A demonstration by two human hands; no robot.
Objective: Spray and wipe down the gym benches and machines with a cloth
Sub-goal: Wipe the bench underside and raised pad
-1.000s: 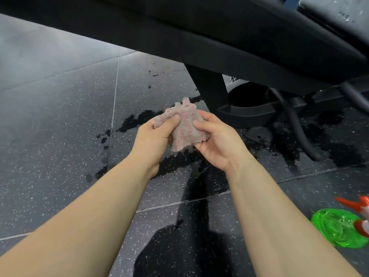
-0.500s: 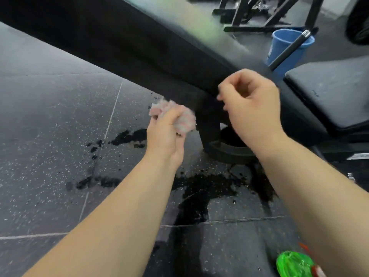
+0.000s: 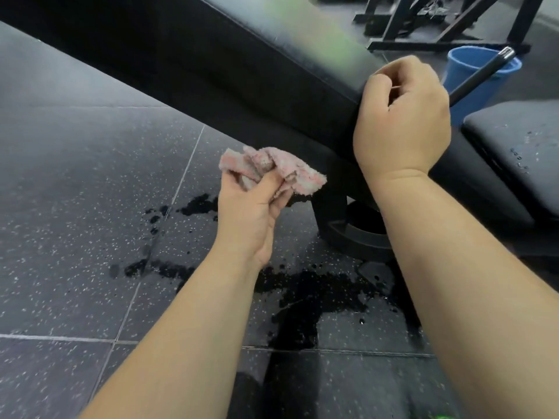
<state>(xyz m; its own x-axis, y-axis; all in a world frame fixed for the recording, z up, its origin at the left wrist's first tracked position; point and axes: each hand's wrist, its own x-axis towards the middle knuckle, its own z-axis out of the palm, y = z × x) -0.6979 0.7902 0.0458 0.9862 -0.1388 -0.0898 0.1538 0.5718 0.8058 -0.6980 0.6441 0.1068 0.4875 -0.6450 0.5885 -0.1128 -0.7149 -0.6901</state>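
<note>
Gripping crumpled pink cloth (image 3: 272,170), left hand (image 3: 251,213) hangs over wet floor (image 3: 299,300). Right hand (image 3: 402,116) curled into fist, nothing visible inside, by black bench pad (image 3: 242,71) edge.

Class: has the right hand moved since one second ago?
Yes. The right hand left the cloth and rose to the edge of the bench pad.

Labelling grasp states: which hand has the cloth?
The left hand grips the crumpled pink cloth; the right hand is an empty fist up by the end of the black bench pad.
</note>
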